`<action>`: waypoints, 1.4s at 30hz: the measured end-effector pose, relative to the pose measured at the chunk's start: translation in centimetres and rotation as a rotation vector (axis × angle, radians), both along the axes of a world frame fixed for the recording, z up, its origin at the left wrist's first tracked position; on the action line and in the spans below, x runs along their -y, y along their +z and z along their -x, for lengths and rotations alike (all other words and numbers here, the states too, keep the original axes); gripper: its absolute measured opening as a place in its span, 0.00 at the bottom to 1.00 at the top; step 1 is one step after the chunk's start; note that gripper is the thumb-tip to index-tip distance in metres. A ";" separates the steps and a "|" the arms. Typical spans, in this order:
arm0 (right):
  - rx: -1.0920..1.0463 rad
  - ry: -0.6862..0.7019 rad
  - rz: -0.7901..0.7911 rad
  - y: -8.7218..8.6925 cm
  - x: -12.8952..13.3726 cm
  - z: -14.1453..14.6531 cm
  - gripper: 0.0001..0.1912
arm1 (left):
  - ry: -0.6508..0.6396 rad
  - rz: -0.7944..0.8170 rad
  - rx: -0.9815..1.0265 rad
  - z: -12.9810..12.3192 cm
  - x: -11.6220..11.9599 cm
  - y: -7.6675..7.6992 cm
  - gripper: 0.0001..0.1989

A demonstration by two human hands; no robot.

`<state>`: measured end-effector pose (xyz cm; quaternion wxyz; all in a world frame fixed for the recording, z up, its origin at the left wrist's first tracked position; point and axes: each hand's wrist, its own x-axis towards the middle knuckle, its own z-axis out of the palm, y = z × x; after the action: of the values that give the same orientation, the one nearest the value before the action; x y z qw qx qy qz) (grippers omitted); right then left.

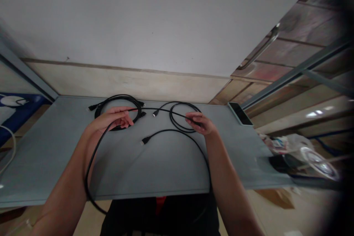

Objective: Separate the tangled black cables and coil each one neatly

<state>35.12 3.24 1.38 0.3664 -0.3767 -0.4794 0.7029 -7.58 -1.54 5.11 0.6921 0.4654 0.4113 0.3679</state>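
A black cable point(155, 109) runs between my two hands above the grey table point(155, 166). My left hand point(117, 118) is closed on it, in front of a coiled black cable point(121, 97) with plugs at its sides. From there the held cable loops down past my left forearm and over the table's front edge. My right hand point(199, 122) pinches the same cable, beside a loosely looped part point(171, 116) lying on the table. One plug point(156, 113) lies near that loop; another plug point(145, 140) lies nearer the front, its cable curving toward my right forearm.
A phone point(240, 113) lies at the table's back right. A dark cylindrical object point(284, 163) is at the right edge, beside a blurred round shiny object point(319, 163). A white cable point(13, 143) hangs at the left. Metal frame posts stand at both sides.
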 end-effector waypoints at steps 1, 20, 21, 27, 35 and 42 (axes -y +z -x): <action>-0.030 -0.072 -0.025 0.0 -0.1 0.2 0.20 | 0.058 -0.017 0.014 0.1 0.0 0.1 0.22; -0.078 -0.189 -0.062 0.0 -0.5 2.3 0.18 | 0.243 -0.126 0.021 -0.9 -1.0 -1.2 0.17; -0.121 -0.181 -0.069 0.1 -0.3 2.6 0.20 | 0.259 -0.140 0.062 -0.9 -1.1 -1.3 0.16; -0.106 -0.155 -0.056 -0.2 -0.1 4.0 0.25 | 0.295 -0.198 0.181 -1.2 -1.2 -1.2 0.15; 0.303 0.060 -0.136 -1.3 0.0 4.9 0.18 | 0.348 -0.206 0.205 -1.2 -1.3 -0.8 0.14; 0.615 0.159 -0.337 -1.7 0.8 6.9 0.18 | 0.371 -0.199 0.265 -1.2 -1.5 -1.0 0.14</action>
<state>28.25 2.47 -0.30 0.2063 -0.4666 -0.7041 0.4940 -6.35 0.00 4.07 0.6113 0.3956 0.3570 0.5851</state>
